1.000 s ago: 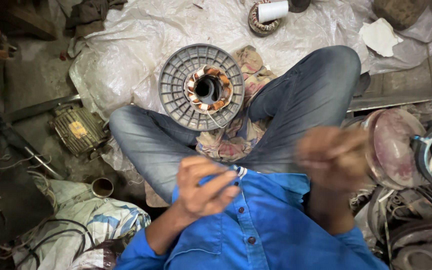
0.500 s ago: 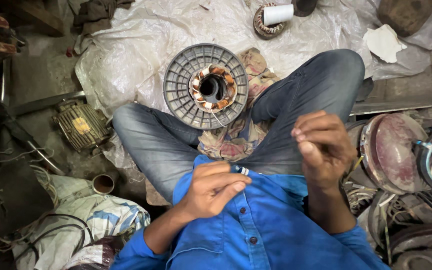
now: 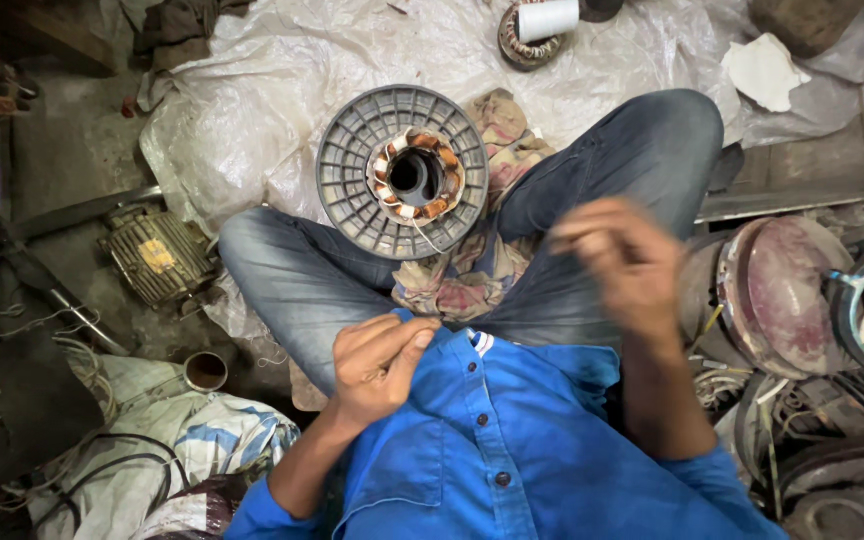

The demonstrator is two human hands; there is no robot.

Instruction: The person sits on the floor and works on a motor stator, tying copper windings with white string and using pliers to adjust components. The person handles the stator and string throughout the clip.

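Observation:
A round grey finned motor stator with copper windings around its bore lies on a patterned cloth between my crossed legs. My left hand is at my chest, against the blue shirt, fingers pinched together; nothing shows between them. My right hand is raised over my right knee, blurred, fingers curled. A thin strand of wire trails off the stator's near edge.
A white plastic sheet covers the floor ahead. A small ribbed motor and a tin cup lie at the left. A white spool stands at the top. Round metal covers and scrap parts crowd the right.
My right hand has lifted up and away from my left hand toward my right knee. My left hand stays at my chest, fingers still pinched.

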